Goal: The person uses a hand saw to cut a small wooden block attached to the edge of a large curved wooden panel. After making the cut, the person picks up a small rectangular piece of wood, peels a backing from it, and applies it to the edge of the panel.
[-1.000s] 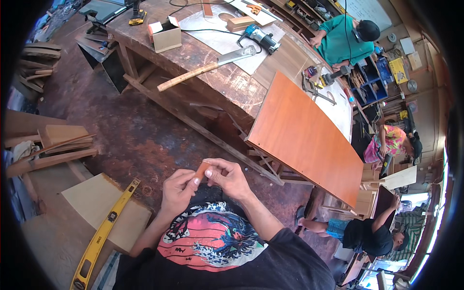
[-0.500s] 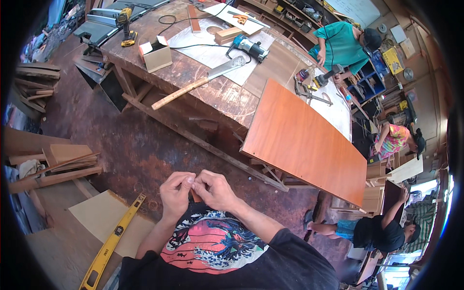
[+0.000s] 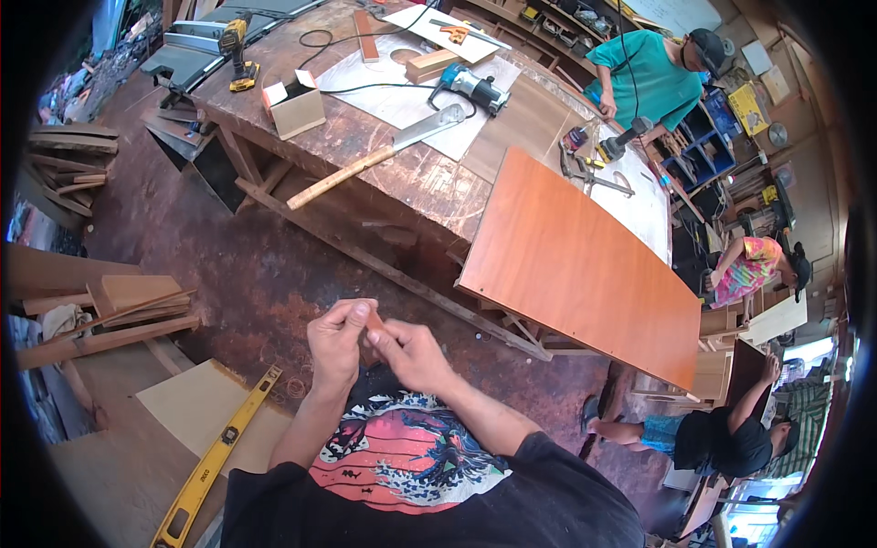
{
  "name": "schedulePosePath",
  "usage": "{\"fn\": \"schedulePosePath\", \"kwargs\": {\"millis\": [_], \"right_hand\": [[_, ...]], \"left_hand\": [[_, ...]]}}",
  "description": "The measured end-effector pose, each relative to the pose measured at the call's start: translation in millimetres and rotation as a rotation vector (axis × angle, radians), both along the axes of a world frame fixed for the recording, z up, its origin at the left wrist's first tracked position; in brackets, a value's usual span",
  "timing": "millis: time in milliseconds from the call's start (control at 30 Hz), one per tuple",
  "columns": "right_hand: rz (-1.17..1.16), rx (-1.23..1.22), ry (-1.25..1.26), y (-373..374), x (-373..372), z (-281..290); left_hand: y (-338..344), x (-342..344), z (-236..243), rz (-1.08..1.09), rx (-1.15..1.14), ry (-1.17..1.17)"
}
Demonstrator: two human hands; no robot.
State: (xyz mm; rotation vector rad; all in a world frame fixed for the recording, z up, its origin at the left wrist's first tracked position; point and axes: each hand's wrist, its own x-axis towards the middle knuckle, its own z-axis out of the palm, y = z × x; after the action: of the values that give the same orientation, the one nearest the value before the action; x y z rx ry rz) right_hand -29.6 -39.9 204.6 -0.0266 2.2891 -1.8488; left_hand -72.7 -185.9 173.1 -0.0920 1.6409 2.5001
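Observation:
In front of my shirt, my left hand (image 3: 336, 340) pinches a small thin reddish-brown strip (image 3: 375, 321) between thumb and fingers. My right hand (image 3: 413, 354) grips the same strip from the other side, its thumb laid along it. Part of the strip is hidden by the fingers, and whether it is sandpaper or veneer I cannot make out. Both hands are held up above the stained floor, apart from the workbench (image 3: 365, 196).
A reddish wooden panel (image 3: 585, 274) overhangs the bench's near side. On the bench lie a handsaw (image 3: 370, 163), a corded trim router (image 3: 475, 89), a drill (image 3: 237, 55) and an open box (image 3: 297, 108). A yellow spirit level (image 3: 215, 457) lies at left. Several people work at right.
My hands have risen slightly and turned, and more of the strip shows between them. The person in green at the far side has shifted a little.

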Motion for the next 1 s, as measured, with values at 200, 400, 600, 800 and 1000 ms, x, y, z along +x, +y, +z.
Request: {"fn": "schedulePosePath", "kwargs": {"millis": [200, 400, 600, 800, 1000], "right_hand": [[0.101, 0.134, -0.019, 19, 39, -10], [-0.116, -0.106, -0.051, 7, 12, -7], [-0.062, 0.113, 0.133, 12, 22, -1], [0.121, 0.231, -0.059, 20, 22, 18], [0.054, 0.065, 0.051, 19, 39, 4]], "left_hand": [[-32, -44, -11, 0.327, -0.076, 0.040], [5, 8, 0, -0.089, -0.023, 0.031], [13, 11, -3, -0.021, 0.066, -0.047], [8, 22, 1, 0.031, 0.036, -0.108], [-27, -29, 6, 0.215, 0.013, 0.006]]}}
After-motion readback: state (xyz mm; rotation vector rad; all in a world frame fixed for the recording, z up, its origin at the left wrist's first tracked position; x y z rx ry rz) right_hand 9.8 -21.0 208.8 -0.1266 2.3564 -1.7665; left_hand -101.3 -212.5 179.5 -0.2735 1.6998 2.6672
